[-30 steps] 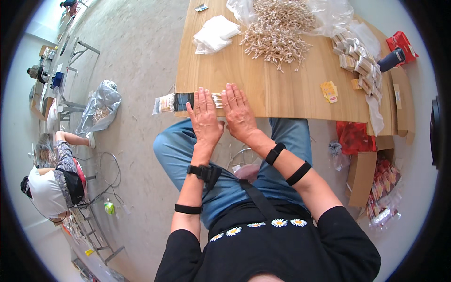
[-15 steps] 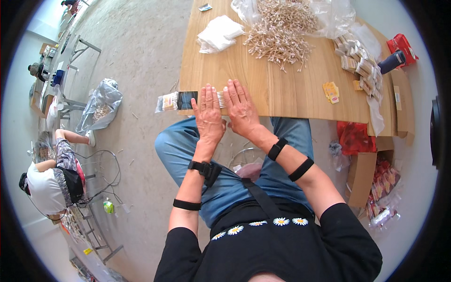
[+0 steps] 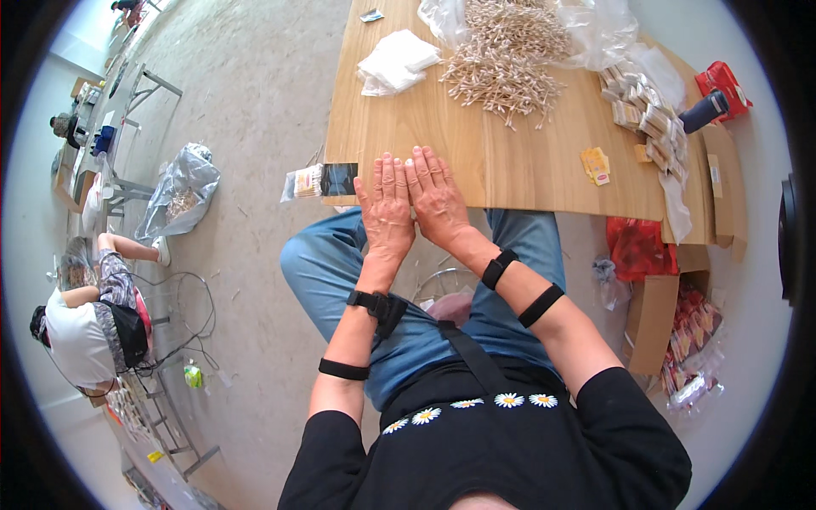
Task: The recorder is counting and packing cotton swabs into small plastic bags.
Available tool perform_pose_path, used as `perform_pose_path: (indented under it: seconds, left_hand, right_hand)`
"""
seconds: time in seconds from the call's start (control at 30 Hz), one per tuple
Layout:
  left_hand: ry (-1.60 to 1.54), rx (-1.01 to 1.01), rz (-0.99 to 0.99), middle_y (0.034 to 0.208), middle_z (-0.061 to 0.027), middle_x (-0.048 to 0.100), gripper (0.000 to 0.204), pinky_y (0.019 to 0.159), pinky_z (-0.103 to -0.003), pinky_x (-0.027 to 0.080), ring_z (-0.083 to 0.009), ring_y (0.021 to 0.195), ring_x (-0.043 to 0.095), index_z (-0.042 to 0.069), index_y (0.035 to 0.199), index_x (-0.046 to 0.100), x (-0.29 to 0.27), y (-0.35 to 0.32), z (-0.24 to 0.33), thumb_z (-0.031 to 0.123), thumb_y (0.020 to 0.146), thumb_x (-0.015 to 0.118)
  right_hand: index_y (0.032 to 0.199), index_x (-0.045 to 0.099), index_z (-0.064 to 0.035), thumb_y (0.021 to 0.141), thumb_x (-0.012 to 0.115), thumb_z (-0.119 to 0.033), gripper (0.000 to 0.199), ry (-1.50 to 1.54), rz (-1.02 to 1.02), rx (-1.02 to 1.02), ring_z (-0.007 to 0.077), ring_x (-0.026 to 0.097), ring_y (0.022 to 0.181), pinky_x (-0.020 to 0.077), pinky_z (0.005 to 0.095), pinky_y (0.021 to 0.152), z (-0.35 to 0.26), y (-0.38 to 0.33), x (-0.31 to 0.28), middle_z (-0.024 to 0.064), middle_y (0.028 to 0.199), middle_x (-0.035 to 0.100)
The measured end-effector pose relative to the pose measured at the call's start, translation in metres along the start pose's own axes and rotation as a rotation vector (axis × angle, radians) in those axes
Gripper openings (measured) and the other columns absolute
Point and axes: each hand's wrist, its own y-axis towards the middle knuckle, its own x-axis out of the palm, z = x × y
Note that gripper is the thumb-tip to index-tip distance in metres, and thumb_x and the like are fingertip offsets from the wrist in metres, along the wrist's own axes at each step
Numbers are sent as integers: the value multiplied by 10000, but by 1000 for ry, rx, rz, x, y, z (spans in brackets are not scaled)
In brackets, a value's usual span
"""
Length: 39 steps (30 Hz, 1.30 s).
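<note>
My left hand (image 3: pixel 388 211) and my right hand (image 3: pixel 437 194) lie side by side at the table's near edge, fingers stretched out and almost touching. Whatever is under the palms is hidden. Left of my left hand, a clear bag of cotton swabs (image 3: pixel 303 183) juts past the table's left edge. A flat black piece (image 3: pixel 340 179) lies between that bag and my left fingers. Beyond my hands a large heap of loose cotton swabs (image 3: pixel 508 68) covers the table's far middle.
Clear white bags (image 3: pixel 396 61) are stacked at the far left of the wooden table (image 3: pixel 518 161). Yellow cards (image 3: pixel 596 166), packed swab bundles (image 3: pixel 653 127) and a dark blue cylinder (image 3: pixel 705 110) are at the right. Below stands a cardboard box (image 3: pixel 653 327). Another person (image 3: pixel 85 340) works at left.
My left hand has slid right toward my right hand, narrowing the gap. The row of cotton swabs seen between them earlier is now covered.
</note>
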Motion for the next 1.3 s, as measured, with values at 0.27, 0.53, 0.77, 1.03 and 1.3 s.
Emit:
perform_pose_path:
  seconds: [0.27,0.53,0.77,1.03,1.3]
  left_hand:
    - [2,-28,-12,1586,-131,261,717,1159,-638,-2,-258,1499,175,41,1495,332,-5,3,6,142,819,551]
    - [153,-4,64,1594,-142,221,868,1156,-627,-30,-265,1505,145,35,1515,274,12,-5,5,182,754,664]
    - [129,-18,45,1597,-137,213,849,1154,-640,-1,-266,1505,138,33,1514,268,10,1,6,172,771,654]
    - [152,-42,-77,1600,-122,207,811,1160,-653,21,-261,1506,131,36,1508,270,0,0,7,166,795,635]
    - [23,-76,-65,1592,-133,220,882,1162,-649,31,-261,1503,145,21,1498,282,-4,1,9,187,742,706]
  right_hand:
    - [1424,383,45,814,560,-96,651,-29,20,12,386,248,1452,186,458,1197,2,1,5,254,1521,313]
    - [1422,386,45,787,604,-126,693,-9,20,13,386,245,1453,186,460,1197,1,1,1,256,1525,305]
    - [1439,359,46,705,694,-160,832,12,-59,-25,386,232,1457,175,461,1201,4,0,-13,251,1531,295]
    - [1497,217,35,615,863,-302,1144,-3,-229,310,341,123,1494,135,528,1195,16,-19,-35,211,1582,183]
    - [1501,209,35,592,871,-364,1194,-25,-247,193,331,113,1499,124,534,1194,7,-4,-30,204,1590,167]
